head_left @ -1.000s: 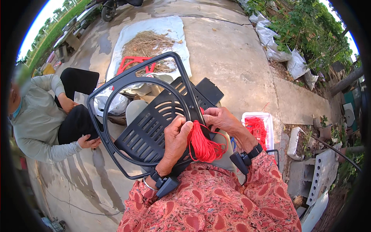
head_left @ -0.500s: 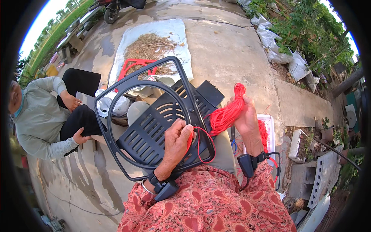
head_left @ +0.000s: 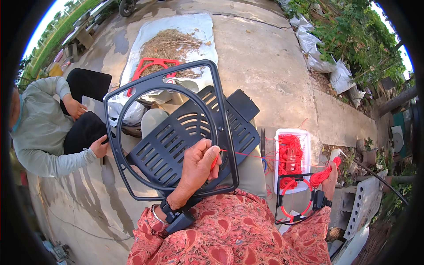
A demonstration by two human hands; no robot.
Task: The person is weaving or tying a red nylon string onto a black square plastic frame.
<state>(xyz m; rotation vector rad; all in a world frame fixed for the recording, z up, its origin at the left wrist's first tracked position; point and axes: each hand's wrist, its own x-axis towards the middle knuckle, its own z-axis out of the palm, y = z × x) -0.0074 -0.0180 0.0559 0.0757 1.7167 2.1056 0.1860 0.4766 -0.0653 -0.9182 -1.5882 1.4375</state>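
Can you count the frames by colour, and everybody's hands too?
Plain black frame: 1
Black frame with red ring: 1
Red frame: 1
Wearer's left hand and right hand: 2
Other person's hands: 2
Total: 7

The right hand (head_left: 328, 182) had moved away from the left hand (head_left: 199, 164), carrying the red cord bundle (head_left: 322, 176) well to the right, beyond the white basket (head_left: 278, 139). The strand (head_left: 247, 154), previously looped slack beside the left fingertips, had straightened out to their right. The small black frame (head_left: 277, 203) had come into fuller view, left of the right fingers.
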